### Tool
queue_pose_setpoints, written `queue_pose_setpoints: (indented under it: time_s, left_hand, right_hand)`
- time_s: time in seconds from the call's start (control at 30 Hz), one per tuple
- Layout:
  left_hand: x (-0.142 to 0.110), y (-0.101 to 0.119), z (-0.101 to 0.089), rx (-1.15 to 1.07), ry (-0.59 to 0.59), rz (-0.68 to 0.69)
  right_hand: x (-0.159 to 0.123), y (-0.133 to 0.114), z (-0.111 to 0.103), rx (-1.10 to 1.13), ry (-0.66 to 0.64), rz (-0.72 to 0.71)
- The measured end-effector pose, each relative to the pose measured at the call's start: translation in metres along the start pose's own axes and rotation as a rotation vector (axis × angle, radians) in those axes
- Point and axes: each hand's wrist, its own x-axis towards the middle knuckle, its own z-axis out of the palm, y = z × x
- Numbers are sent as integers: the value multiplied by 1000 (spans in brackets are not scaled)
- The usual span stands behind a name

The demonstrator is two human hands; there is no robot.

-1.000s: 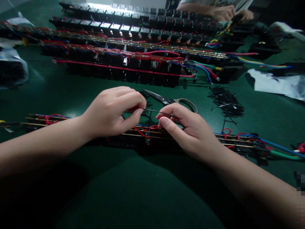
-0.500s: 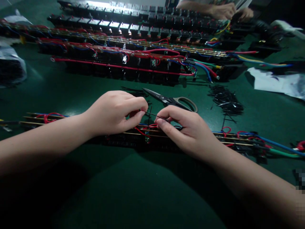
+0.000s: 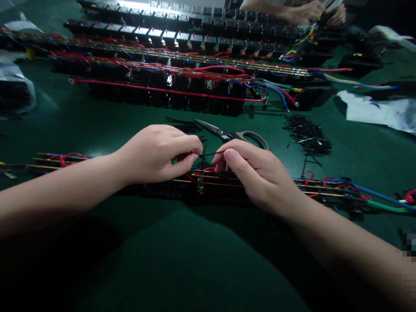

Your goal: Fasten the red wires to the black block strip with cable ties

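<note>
A thin black cable tie stretches between my two hands above a long wired assembly. My left hand pinches one end of it, and my right hand grips the other between thumb and forefinger. Beneath them the assembly carries brass-coloured rods, red and blue wires and a small green circuit board. Another black tie stands up from the assembly between the hands. Scissors lie just behind my hands, their points to the left and a handle partly covered by my right hand.
A heap of black cable ties lies at the right, with a smaller bunch near the scissors. Several long wired assemblies line the back of the green table. Plastic bags lie at both sides. Another person's hands work at the far right.
My right thumb and forefinger have shifted up along the tie, which now slants slightly upward to the right. My left hand has barely moved.
</note>
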Motion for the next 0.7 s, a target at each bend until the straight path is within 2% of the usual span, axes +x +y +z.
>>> queue_pose_setpoints:
  time_s: [0.2, 0.4, 0.7]
  left_hand:
    - [0, -3, 1, 14, -38, 23]
    - [1, -7, 7, -6, -19, 35]
    - [4, -9, 10, -88, -120, -13]
  right_hand:
    - [3, -1, -1, -99, -38, -54]
    - [2, 0, 1, -201, -114, -215]
    - [2, 0, 0, -205, -121, -200]
